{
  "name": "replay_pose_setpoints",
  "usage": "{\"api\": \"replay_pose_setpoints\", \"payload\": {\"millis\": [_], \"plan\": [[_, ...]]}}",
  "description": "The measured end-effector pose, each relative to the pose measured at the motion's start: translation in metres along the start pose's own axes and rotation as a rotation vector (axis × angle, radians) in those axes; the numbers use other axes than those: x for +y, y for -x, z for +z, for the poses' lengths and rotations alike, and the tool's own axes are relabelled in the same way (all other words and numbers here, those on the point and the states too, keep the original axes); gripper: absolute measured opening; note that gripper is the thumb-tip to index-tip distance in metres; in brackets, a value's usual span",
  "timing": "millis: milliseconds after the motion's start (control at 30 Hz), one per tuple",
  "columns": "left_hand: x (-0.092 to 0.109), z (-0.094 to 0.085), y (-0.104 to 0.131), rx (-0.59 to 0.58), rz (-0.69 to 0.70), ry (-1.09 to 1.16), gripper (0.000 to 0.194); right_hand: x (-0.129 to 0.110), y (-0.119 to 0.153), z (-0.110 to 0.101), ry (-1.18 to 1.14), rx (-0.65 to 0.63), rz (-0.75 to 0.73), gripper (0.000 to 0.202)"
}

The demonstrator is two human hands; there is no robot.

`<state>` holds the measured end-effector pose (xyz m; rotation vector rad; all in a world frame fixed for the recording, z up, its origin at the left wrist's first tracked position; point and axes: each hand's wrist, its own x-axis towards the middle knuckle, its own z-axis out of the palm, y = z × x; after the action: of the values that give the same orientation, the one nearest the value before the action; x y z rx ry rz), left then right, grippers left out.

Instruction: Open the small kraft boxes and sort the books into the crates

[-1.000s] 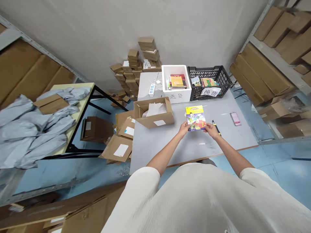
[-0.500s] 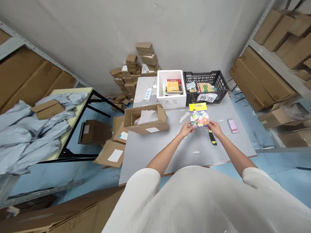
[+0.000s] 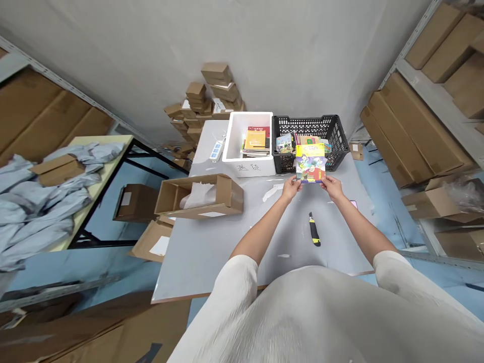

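Note:
A yellow and purple picture book (image 3: 310,162) is held up in front of the black plastic crate (image 3: 282,162), its colourful cover facing me. My left hand (image 3: 291,188) pinches its lower left corner, and my right hand (image 3: 333,188) grips the lower right corner. The book hides part of the crate's front. Several colourful books (image 3: 284,143) lie inside that crate. Beside it on the left stands a white foam box (image 3: 247,169) with handwriting on its front and a pile of books (image 3: 255,139) in it. On the table below my hands lies a black and yellow utility knife (image 3: 314,230).
An open cardboard box (image 3: 230,197) with white packing material stands on the grey table (image 3: 212,252), left of my arms. A power strip (image 3: 217,150) lies behind it. Grey mailing bags (image 3: 34,212) cover a side table at left. Shelves with cartons (image 3: 412,131) stand at right.
Both hands have carried the book forward, from above the table to the crate's front. My view has shifted, so the knife now shows clear of my right hand.

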<state>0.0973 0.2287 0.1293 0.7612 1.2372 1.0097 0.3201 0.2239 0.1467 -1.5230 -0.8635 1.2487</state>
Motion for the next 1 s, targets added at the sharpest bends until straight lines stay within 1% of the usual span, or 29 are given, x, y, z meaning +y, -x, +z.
{"api": "replay_pose_setpoints", "payload": {"millis": [133, 200, 300, 400, 467, 533, 667, 833, 1000], "plan": [[0.006, 0.022, -0.035, 0.059, -0.079, 0.019, 0.041, -0.003, -0.037, -0.003, -0.059, 0.011, 0.09, 0.028], [0.01, 0.03, -0.049, 0.085, -0.094, 0.052, 0.045, -0.005, -0.052, -0.003, -0.125, 0.025, 0.123, 0.025], [0.017, 0.038, -0.063, 0.109, -0.065, 0.135, 0.056, -0.009, -0.069, -0.004, -0.272, 0.068, 0.132, 0.032], [0.019, 0.04, -0.067, 0.102, -0.073, 0.158, 0.067, -0.008, -0.076, -0.005, -0.39, 0.126, 0.158, 0.043], [0.015, 0.038, -0.063, 0.094, -0.115, 0.134, 0.071, -0.004, -0.074, -0.005, -0.416, 0.142, 0.212, 0.042], [0.01, 0.035, -0.057, 0.094, -0.156, 0.102, 0.073, 0.002, -0.066, -0.005, -0.405, 0.135, 0.271, 0.035], [0.001, 0.028, -0.04, 0.085, -0.2, 0.044, 0.068, 0.011, -0.044, -0.002, -0.335, 0.092, 0.342, 0.022], [0.001, 0.015, -0.019, 0.042, -0.17, 0.008, 0.057, 0.012, -0.015, 0.009, -0.212, 0.012, 0.35, 0.016], [0.005, -0.004, 0.009, 0.036, -0.13, -0.02, 0.051, 0.01, 0.015, 0.027, -0.148, -0.077, 0.336, 0.013]]}}
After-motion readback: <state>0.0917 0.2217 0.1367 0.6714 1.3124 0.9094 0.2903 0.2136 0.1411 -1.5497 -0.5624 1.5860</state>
